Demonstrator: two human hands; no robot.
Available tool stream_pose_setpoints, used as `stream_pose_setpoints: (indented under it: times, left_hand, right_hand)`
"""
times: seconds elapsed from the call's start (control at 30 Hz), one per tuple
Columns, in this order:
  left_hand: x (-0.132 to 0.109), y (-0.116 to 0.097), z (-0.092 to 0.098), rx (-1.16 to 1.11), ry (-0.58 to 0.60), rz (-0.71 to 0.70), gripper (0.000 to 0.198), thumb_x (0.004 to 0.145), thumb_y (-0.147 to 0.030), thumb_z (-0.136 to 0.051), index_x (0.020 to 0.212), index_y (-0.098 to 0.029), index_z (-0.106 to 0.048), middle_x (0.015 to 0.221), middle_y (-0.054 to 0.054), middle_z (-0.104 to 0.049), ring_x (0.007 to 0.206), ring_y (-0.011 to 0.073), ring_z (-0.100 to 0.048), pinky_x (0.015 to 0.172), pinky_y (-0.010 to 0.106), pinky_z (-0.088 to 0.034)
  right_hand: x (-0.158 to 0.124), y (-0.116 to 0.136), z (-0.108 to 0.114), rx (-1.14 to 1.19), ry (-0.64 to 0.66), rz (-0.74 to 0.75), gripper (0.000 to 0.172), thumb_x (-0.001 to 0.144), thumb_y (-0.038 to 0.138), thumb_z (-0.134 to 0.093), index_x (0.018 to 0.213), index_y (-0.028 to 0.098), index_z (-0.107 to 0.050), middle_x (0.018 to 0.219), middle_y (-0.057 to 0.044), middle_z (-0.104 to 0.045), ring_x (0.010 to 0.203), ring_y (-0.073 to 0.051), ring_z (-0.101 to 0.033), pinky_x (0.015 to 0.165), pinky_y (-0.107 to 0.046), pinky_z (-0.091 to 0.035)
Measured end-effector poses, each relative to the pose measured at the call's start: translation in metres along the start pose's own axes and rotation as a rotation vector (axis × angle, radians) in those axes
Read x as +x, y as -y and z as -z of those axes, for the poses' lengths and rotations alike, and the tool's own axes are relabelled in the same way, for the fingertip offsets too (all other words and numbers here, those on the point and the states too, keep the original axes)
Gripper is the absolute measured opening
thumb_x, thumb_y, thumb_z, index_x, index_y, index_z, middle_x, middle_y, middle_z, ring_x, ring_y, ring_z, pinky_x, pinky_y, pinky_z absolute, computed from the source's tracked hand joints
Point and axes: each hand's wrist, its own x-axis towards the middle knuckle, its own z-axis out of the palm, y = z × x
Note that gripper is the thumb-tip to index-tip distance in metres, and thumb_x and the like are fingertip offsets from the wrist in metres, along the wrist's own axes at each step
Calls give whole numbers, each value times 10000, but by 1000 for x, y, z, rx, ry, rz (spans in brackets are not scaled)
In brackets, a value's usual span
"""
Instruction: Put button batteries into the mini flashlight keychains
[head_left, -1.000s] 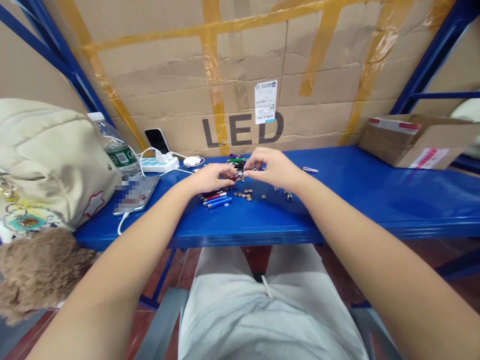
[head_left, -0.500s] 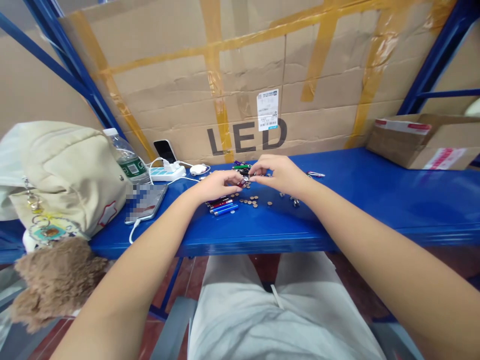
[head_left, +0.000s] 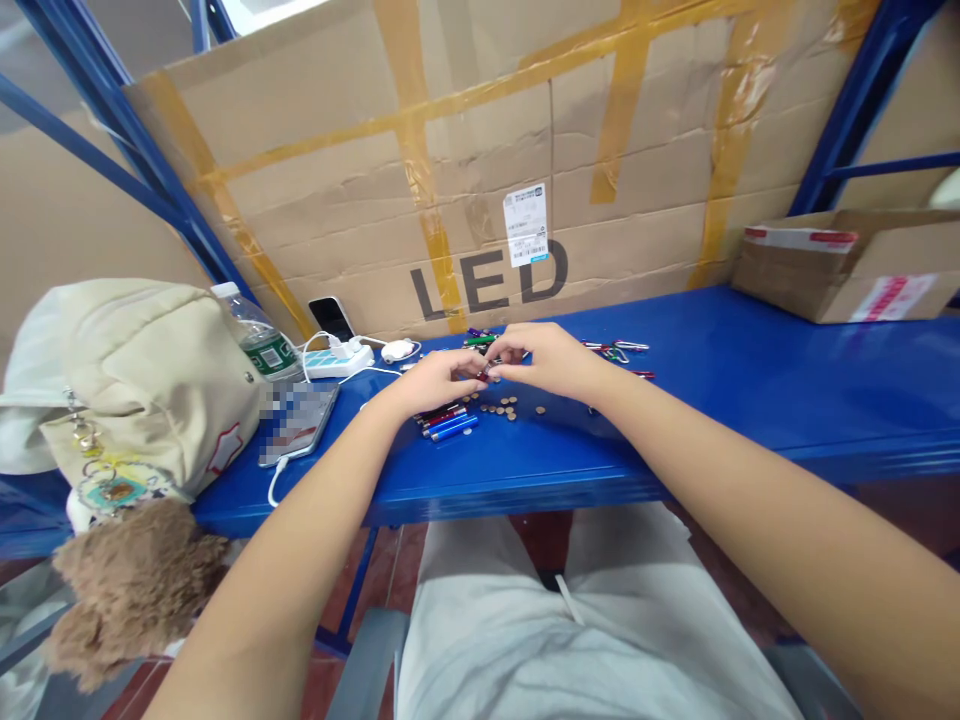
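Note:
My left hand is closed, its thumb and fingers pinching a small dark red metal tube. Right up against it, my right hand is closed too, with fingertips meeting at the tube's upper end. Whatever small part sits in those right fingertips is too small to make out. Below my left hand lie several slim tubes, among them a blue tube and a red tube. Small round button cells are scattered in front of both hands. A green tube lies behind the fingers.
Metal clips and a red piece lie right of my right hand. On the left are a phone with a cable, a power strip, a bottle and a cream bag. An open carton stands far right.
My right fingertips have come closer to the red tube and now meet my left fingers. The view has shifted slightly, and more clips show beyond my right hand.

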Motion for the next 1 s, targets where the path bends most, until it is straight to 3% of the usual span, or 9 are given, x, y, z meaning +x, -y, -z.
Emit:
stream_pose_setpoints:
  times: [0.1, 0.2, 0.37, 0.57, 0.77, 0.9, 1.0]
  left_hand:
    - [0, 3, 0, -24, -4, 28, 264, 837, -286, -635, 1086, -201, -662, 1054, 46, -727, 967, 184, -674, 891, 348, -523]
    - [0, 6, 0, -30, -22, 50, 285, 827, -309, -650, 1084, -186, -666, 1078, 65, -720, 994, 197, -667, 921, 372, -518]
    - [1, 9, 0, -39, -11, 66, 300, 825, -340, -657, 1079, -181, -663, 1098, 72, -716, 1001, 205, -668, 934, 389, -518]
    - [1, 9, 1, -12, 3, 59, 298, 834, -361, -647, 1074, -186, -663, 1104, 69, -714, 998, 205, -670, 946, 393, -509]
    - [1, 9, 1, -1, 13, 71, 308, 830, -372, -648, 1075, -186, -663, 1087, 69, -718, 988, 207, -676, 933, 398, -516]
    - [0, 11, 1, -52, 16, 65, 321, 834, -364, -648, 1105, -191, -653, 1096, 70, -718, 992, 198, -681, 931, 395, -521]
    - [1, 15, 1, -66, 18, 63, 333, 832, -368, -649, 1121, -202, -651, 1106, 71, -718, 1005, 202, -680, 938, 404, -519]
  right_hand:
    - [0, -2, 11, -8, 10, -152, 309, 791, 344, -667, 1052, 183, -705, 855, -42, -698, 769, -169, -616, 706, -286, -460]
    - [-3, -6, 31, -165, 71, -376, 286, 792, 375, -662, 989, 175, -717, 890, -64, -713, 775, -182, -622, 694, -293, -457]
    - [-10, -14, 50, -441, 466, -632, 343, 757, 525, -647, 753, 189, -714, 741, -69, -691, 676, -207, -613, 590, -310, -409]
    - [-9, -11, 43, -447, 629, -625, 305, 739, 496, -648, 753, 198, -710, 776, -65, -703, 678, -199, -615, 570, -293, -395]
    - [-13, -20, 51, -352, 543, -572, 393, 699, 591, -671, 617, 208, -668, 619, -41, -649, 534, -171, -558, 504, -304, -373]
    - [-18, -30, 58, -275, 568, -484, 345, 620, 562, -755, 589, 225, -687, 588, -24, -643, 505, -167, -549, 480, -306, -366]
    - [-22, -32, 65, -257, 558, -522, 314, 619, 545, -763, 639, 235, -720, 621, -26, -660, 528, -172, -556, 486, -306, -368]
